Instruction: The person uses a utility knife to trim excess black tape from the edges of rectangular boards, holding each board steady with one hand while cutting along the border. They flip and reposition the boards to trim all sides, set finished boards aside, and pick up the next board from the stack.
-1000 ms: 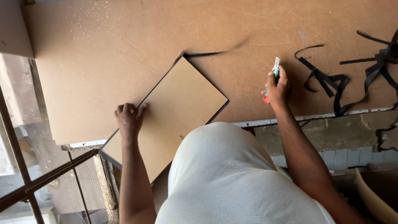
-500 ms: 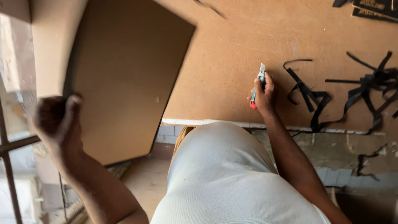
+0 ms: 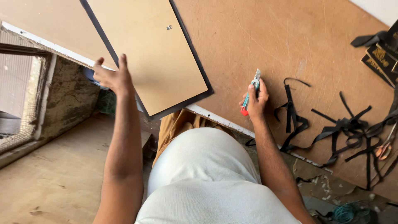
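Left hand (image 3: 110, 75) open, fingers spread, at the lower left edge of the board (image 3: 147, 52); contact with the edge unclear from this angle. Board: tan, flat rectangle with dark border, small metal hook near the top, lying tilted on the table (image 3: 257, 37) with its lower left part hanging past the table edge. Right hand (image 3: 255, 98) closed around a utility knife (image 3: 250, 93), teal body, red end, blade end pointing up, resting on the table just right of the board. Black strips (image 3: 340, 126) scattered on the table further right. Scissors (image 3: 385, 145) at far right among the strips.
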`<state>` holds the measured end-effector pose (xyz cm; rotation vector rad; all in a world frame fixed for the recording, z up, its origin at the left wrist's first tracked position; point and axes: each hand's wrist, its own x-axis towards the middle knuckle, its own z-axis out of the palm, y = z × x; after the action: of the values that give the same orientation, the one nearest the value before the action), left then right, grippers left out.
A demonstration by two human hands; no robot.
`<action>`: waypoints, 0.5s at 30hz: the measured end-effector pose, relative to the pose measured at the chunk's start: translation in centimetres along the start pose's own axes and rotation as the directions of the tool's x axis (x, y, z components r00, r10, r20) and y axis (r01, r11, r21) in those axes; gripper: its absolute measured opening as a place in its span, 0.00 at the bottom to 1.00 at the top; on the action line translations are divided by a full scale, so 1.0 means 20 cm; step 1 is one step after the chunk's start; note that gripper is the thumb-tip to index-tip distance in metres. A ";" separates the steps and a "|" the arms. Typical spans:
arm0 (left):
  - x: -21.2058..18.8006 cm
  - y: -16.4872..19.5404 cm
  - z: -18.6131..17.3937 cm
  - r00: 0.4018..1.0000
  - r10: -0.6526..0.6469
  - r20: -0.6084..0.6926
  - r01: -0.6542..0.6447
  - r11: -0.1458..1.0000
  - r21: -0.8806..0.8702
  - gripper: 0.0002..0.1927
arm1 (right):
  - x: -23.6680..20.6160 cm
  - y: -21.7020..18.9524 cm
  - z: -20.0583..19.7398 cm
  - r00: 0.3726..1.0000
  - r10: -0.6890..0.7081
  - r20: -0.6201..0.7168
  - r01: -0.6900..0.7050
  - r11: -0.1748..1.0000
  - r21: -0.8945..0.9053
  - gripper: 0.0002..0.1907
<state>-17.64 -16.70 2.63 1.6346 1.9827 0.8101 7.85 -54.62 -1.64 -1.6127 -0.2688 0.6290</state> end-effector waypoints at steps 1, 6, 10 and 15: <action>-0.01 -0.01 0.01 0.987 0.147 0.071 -0.150 0.988 0.036 0.34 | 0.01 -0.01 0.02 1.000 0.027 0.000 -0.027 1.000 0.004 0.21; 0.10 0.07 0.09 0.712 0.569 0.411 -0.558 0.814 -0.162 0.33 | 0.05 -0.05 0.19 0.995 0.098 -0.033 -0.099 0.995 -0.029 0.23; 0.28 0.20 0.27 0.493 0.598 0.632 -0.713 0.694 -0.101 0.54 | 0.07 -0.05 0.31 0.995 0.097 -0.027 -0.098 0.992 -0.074 0.22; 0.44 0.41 0.45 0.428 0.326 0.843 -0.810 0.552 0.198 0.81 | 0.15 -0.11 0.51 0.988 0.155 -0.029 -0.157 0.979 -0.127 0.26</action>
<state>-7.59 -5.64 1.96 2.5793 1.0046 -0.4059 5.26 -44.21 -0.47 -1.7755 -0.1727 0.7283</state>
